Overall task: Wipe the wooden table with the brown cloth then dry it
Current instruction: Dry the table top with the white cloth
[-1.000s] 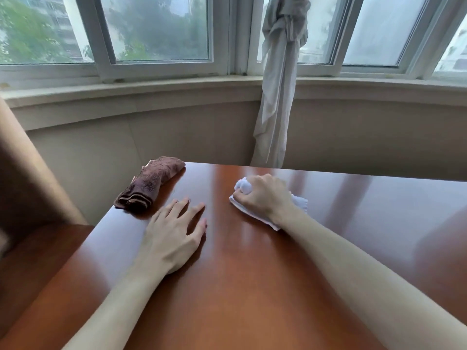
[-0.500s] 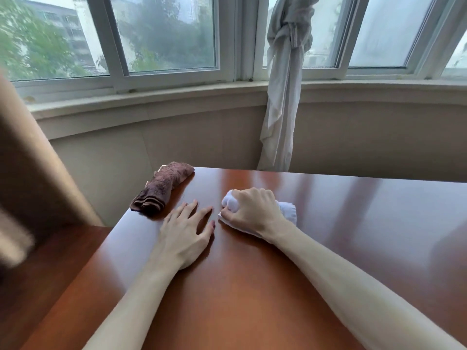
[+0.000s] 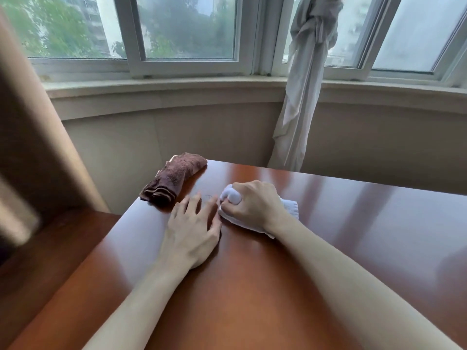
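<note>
Standing by the window here: right hand (image 3: pixel 255 205) is fisted tight around a white cloth (image 3: pixel 290 209), pressing it on the table (image 3: pixel 353 236) w/ the bunched end poking out past the thumb. Left hand (image 3: pixel 192 231) is flat, fingers spread, holding nothing, fingertips touching or nearly touching the white cloth. Brown cloth (image 3: pixel 174 179) sits folded at the far left corner, partly over the edge, long axis running from the near-left edge toward the far-right, just beyond the left fingertips. Imo this is the drying pass, brown one's prob done. If it needs grabbing again, left hand is way closer, basically straight ahead of it; right would have to cross over the left.
</note>
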